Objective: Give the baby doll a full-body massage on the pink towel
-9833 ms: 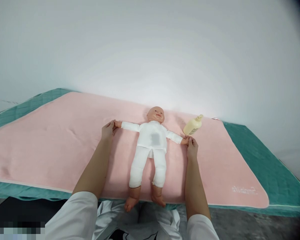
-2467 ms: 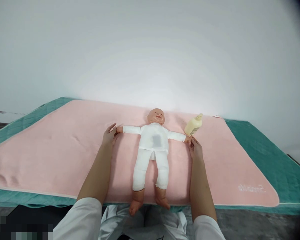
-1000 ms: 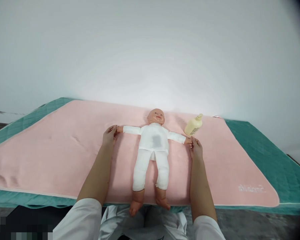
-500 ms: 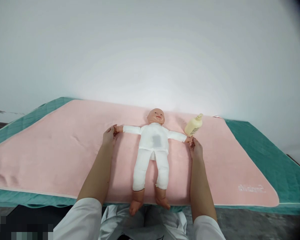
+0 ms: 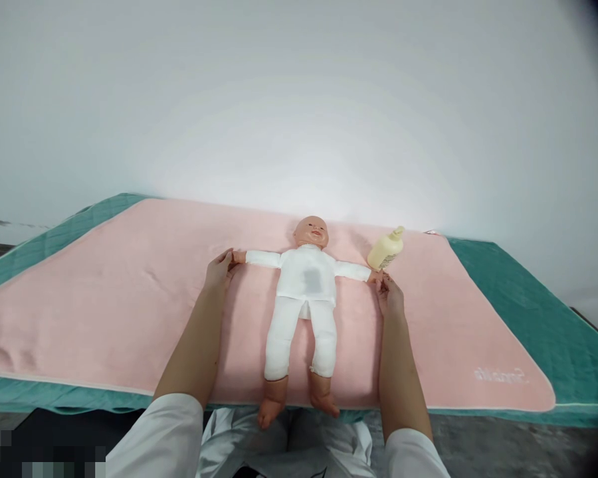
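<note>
A baby doll [image 5: 306,279] with a white cloth body lies face up, its arms stretched out to both sides and its feet over the front edge. My left hand [image 5: 220,269] is closed on the doll's hand at the left. At the right, my right hand [image 5: 389,292] pinches the doll's other hand between its fingers. Just beyond my right hand, a pale yellow pump bottle [image 5: 385,250] stands close to the doll's wrist.
Under the doll a pink blanket [image 5: 114,299] is spread over a green quilted mattress [image 5: 523,299]. A pale wall [image 5: 299,99] rises behind the mattress. Something black [image 5: 74,431] is below the front edge at the left.
Both my hands have shifted very slightly at the doll's hands, their grip staying in place. The doll and the bottle look unmoved.
</note>
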`<move>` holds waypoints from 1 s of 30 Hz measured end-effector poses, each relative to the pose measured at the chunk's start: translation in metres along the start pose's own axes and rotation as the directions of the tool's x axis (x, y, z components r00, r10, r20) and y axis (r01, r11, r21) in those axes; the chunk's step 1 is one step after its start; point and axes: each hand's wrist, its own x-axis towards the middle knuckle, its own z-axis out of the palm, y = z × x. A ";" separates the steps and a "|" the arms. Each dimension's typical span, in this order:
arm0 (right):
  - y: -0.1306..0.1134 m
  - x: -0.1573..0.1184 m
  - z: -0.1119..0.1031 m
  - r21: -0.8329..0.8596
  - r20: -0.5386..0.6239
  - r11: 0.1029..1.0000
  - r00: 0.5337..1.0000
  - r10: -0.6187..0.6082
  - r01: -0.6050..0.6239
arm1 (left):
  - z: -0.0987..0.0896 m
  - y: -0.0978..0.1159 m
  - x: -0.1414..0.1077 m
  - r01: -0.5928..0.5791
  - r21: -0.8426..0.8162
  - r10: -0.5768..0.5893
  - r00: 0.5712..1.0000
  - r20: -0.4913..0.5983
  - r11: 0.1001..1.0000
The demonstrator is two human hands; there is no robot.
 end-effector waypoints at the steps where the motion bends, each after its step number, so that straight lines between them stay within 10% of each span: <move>1: 0.000 0.000 0.000 -0.002 0.001 1.000 1.000 0.001 -0.001 | 0.000 0.000 0.000 0.000 -0.003 0.000 1.000 0.005 1.000; 30: 0.000 -0.003 -0.004 -0.120 0.090 0.990 0.994 -0.064 0.075 | -0.003 -0.003 0.004 -0.050 0.019 0.050 0.999 0.018 0.999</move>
